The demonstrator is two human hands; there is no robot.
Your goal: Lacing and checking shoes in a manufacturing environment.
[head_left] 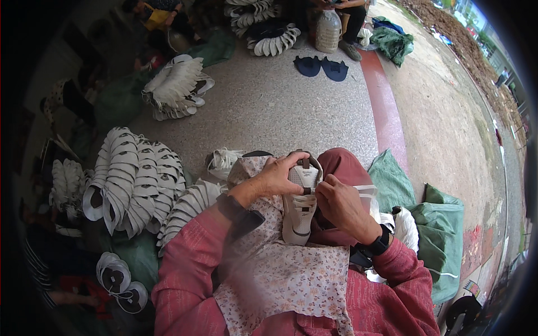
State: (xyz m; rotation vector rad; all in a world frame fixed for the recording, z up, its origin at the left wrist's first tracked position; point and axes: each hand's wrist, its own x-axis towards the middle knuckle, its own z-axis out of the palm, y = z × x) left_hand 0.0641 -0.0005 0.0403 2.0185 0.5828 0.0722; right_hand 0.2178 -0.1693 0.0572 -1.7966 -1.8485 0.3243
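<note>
Over my lap lies a white-and-grey shoe upper (pixel 297 227) with brown patches, its collar end pointing away from me. My left hand (pixel 273 178) grips it near the collar, thumb on one side and forefinger reaching to the top edge. On the other side of the upper, my right hand (pixel 341 204) is closed in a pinch close to its edge. Whatever those fingertips hold is hidden or too small to make out. A floral apron (pixel 297 274) covers my lap under the upper.
Bundles of white shoe uppers (pixel 134 179) are stacked at my left, with another bundle (pixel 176 87) farther off. Green sacks (pixel 437 241) lie at my right. Two dark blue flat pieces (pixel 320 67) lie on the speckled floor ahead. Seated people and a large plastic bottle (pixel 328 32) are beyond.
</note>
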